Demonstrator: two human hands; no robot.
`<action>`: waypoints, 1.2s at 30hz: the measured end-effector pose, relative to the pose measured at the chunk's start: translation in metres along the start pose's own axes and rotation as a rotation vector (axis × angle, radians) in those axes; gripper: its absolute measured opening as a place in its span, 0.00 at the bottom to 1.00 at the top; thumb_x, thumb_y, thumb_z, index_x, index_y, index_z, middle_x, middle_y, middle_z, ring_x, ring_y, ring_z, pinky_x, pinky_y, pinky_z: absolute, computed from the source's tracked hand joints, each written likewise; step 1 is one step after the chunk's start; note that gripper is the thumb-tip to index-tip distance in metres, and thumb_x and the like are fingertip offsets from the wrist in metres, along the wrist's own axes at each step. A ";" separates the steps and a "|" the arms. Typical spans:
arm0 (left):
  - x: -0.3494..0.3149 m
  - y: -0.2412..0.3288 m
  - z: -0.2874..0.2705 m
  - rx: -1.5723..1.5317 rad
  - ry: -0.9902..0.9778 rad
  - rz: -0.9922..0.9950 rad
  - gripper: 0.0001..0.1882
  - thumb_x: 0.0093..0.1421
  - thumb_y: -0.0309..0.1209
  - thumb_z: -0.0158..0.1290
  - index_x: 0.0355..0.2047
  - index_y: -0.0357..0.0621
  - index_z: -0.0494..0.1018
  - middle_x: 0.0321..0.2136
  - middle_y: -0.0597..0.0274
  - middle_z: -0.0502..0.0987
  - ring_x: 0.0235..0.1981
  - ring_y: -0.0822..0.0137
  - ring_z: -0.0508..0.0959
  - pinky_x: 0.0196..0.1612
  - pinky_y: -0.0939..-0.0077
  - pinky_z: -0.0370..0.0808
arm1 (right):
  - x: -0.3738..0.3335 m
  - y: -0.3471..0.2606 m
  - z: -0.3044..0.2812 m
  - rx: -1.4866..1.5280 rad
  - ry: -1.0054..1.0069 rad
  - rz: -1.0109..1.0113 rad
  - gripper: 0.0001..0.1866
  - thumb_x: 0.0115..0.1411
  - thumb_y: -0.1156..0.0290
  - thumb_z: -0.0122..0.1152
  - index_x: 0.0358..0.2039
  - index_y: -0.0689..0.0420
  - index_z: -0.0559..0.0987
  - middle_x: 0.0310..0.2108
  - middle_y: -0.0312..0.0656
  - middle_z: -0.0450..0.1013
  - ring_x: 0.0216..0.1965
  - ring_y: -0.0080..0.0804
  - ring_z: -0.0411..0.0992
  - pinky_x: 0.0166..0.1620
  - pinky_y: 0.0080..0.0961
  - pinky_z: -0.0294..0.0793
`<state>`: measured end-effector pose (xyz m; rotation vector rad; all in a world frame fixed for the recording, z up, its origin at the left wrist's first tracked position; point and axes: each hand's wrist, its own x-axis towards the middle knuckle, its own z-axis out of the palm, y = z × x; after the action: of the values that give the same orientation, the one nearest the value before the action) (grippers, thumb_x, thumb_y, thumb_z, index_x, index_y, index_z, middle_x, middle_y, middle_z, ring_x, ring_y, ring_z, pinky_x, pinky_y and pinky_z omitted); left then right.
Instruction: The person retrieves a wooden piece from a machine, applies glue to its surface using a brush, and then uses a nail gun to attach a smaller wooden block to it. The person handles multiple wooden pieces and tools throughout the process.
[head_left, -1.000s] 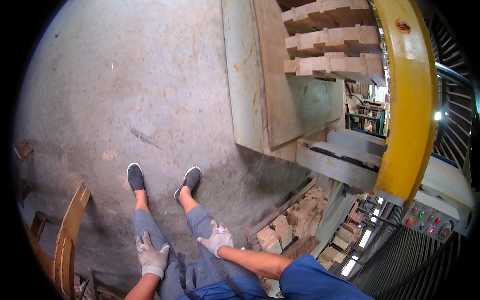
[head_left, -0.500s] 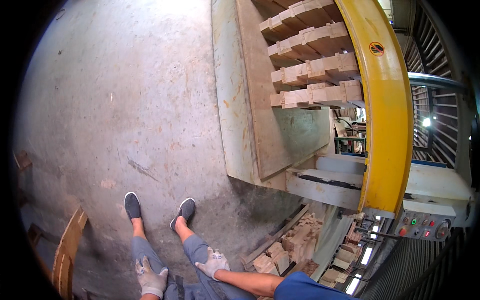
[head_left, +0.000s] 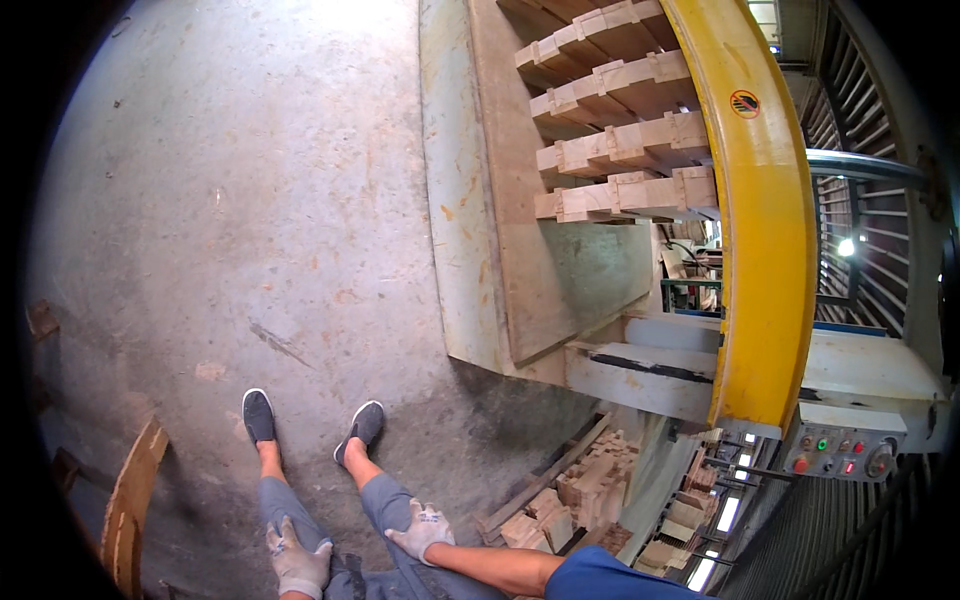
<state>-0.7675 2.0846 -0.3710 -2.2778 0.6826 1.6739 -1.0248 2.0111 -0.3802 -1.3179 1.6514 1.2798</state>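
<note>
While both gloved hands rest on our legs at the bottom of the head view, none of the wood is being handled. Our left hand [head_left: 298, 560], at the lower left of centre, lies on our grey shorts [head_left: 380, 500] with its fingers spread and nothing between them; our right hand [head_left: 423, 531], near the bottom centre, lies over the other thigh, fingers loosely extended and gripping nothing.

The wooden pieces [head_left: 625, 147] are at the upper right of centre, well apart from both hands, lined up in several rows beside a yellow beam [head_left: 765, 250]. We judge the visible rows to be already laid out; the uppermost run out of the frame, so we cannot tell how many remain beyond it. More wooden blocks [head_left: 597, 480] lie piled at the lower right of centre, and whether any need handling we cannot tell. Neither hand touches the control panel [head_left: 846, 443] at the lower right.
</note>
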 end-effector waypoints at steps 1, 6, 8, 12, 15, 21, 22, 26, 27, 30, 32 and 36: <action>0.000 0.000 0.001 0.005 0.003 0.001 0.56 0.54 0.46 0.72 0.76 0.39 0.57 0.76 0.33 0.52 0.77 0.40 0.55 0.78 0.58 0.56 | 0.002 0.002 0.005 -0.007 0.012 -0.006 0.55 0.59 0.32 0.64 0.77 0.53 0.60 0.67 0.59 0.68 0.68 0.56 0.70 0.66 0.49 0.74; 0.000 0.001 0.002 -0.029 0.012 0.012 0.55 0.53 0.45 0.73 0.76 0.41 0.58 0.76 0.32 0.53 0.76 0.38 0.57 0.77 0.57 0.57 | 0.005 0.003 0.006 -0.004 -0.014 -0.004 0.55 0.60 0.31 0.62 0.77 0.53 0.59 0.69 0.60 0.66 0.69 0.56 0.68 0.67 0.49 0.72; 0.003 0.000 0.002 -0.003 0.015 0.029 0.55 0.53 0.44 0.73 0.75 0.42 0.58 0.75 0.32 0.53 0.76 0.37 0.57 0.77 0.56 0.59 | 0.001 -0.002 -0.009 0.012 -0.088 0.023 0.56 0.60 0.30 0.61 0.78 0.53 0.59 0.72 0.60 0.64 0.72 0.55 0.65 0.70 0.47 0.68; 0.006 -0.009 0.004 -0.001 0.045 0.102 0.53 0.53 0.41 0.74 0.74 0.40 0.59 0.75 0.32 0.52 0.76 0.37 0.56 0.77 0.55 0.59 | 0.013 0.014 0.037 0.022 0.038 -0.046 0.55 0.60 0.33 0.64 0.77 0.55 0.59 0.72 0.60 0.63 0.72 0.55 0.63 0.71 0.46 0.67; 0.010 -0.006 0.003 -0.046 0.065 0.096 0.52 0.53 0.36 0.74 0.74 0.40 0.59 0.75 0.33 0.53 0.76 0.37 0.57 0.77 0.54 0.59 | 0.012 -0.003 0.004 0.038 0.040 -0.033 0.54 0.60 0.35 0.66 0.77 0.56 0.59 0.71 0.60 0.63 0.71 0.56 0.64 0.71 0.46 0.68; 0.009 -0.004 0.000 -0.073 0.059 0.102 0.51 0.52 0.33 0.74 0.74 0.43 0.61 0.75 0.34 0.55 0.75 0.37 0.58 0.76 0.52 0.59 | 0.010 -0.004 0.004 0.004 0.024 -0.032 0.54 0.59 0.36 0.67 0.76 0.56 0.60 0.70 0.60 0.64 0.70 0.59 0.65 0.69 0.50 0.68; 0.011 -0.005 0.002 -0.067 0.063 0.114 0.51 0.52 0.33 0.73 0.74 0.43 0.61 0.75 0.34 0.55 0.75 0.37 0.58 0.76 0.52 0.59 | 0.010 -0.003 0.005 0.002 0.031 -0.035 0.54 0.59 0.37 0.67 0.76 0.56 0.60 0.70 0.60 0.64 0.69 0.60 0.66 0.69 0.50 0.70; 0.014 -0.014 0.009 -0.035 0.084 0.146 0.51 0.52 0.33 0.73 0.74 0.44 0.60 0.75 0.34 0.54 0.75 0.36 0.57 0.77 0.51 0.58 | 0.008 -0.006 -0.003 0.018 0.014 -0.032 0.54 0.59 0.39 0.69 0.76 0.57 0.60 0.69 0.61 0.65 0.68 0.61 0.68 0.66 0.50 0.73; 0.014 -0.014 0.010 -0.026 0.092 0.152 0.51 0.52 0.33 0.73 0.74 0.45 0.60 0.75 0.34 0.54 0.75 0.36 0.57 0.77 0.51 0.57 | 0.007 -0.008 -0.009 0.027 0.001 -0.028 0.53 0.59 0.39 0.69 0.76 0.57 0.60 0.68 0.61 0.65 0.68 0.61 0.68 0.66 0.50 0.74; 0.013 -0.012 0.008 -0.030 0.076 0.142 0.51 0.52 0.33 0.72 0.75 0.45 0.59 0.75 0.33 0.54 0.75 0.35 0.57 0.77 0.51 0.57 | 0.005 -0.011 -0.018 0.029 -0.060 -0.005 0.53 0.60 0.38 0.68 0.76 0.56 0.59 0.70 0.60 0.63 0.69 0.59 0.66 0.69 0.50 0.70; 0.013 -0.013 0.008 -0.025 0.079 0.148 0.52 0.52 0.33 0.73 0.75 0.45 0.59 0.75 0.33 0.53 0.76 0.36 0.56 0.77 0.51 0.57 | 0.005 -0.009 -0.013 0.030 -0.008 -0.016 0.53 0.59 0.40 0.69 0.75 0.57 0.60 0.68 0.60 0.65 0.68 0.60 0.67 0.67 0.50 0.72; 0.014 -0.012 0.009 0.011 0.077 0.158 0.52 0.53 0.33 0.73 0.75 0.46 0.59 0.75 0.34 0.53 0.76 0.36 0.56 0.77 0.51 0.57 | 0.005 -0.007 -0.009 0.049 0.037 -0.035 0.52 0.60 0.42 0.70 0.75 0.58 0.60 0.67 0.60 0.66 0.67 0.60 0.68 0.67 0.49 0.73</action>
<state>-0.7655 2.0953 -0.3881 -2.3457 0.9082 1.6511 -1.0186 2.0010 -0.3844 -1.3433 1.6670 1.1937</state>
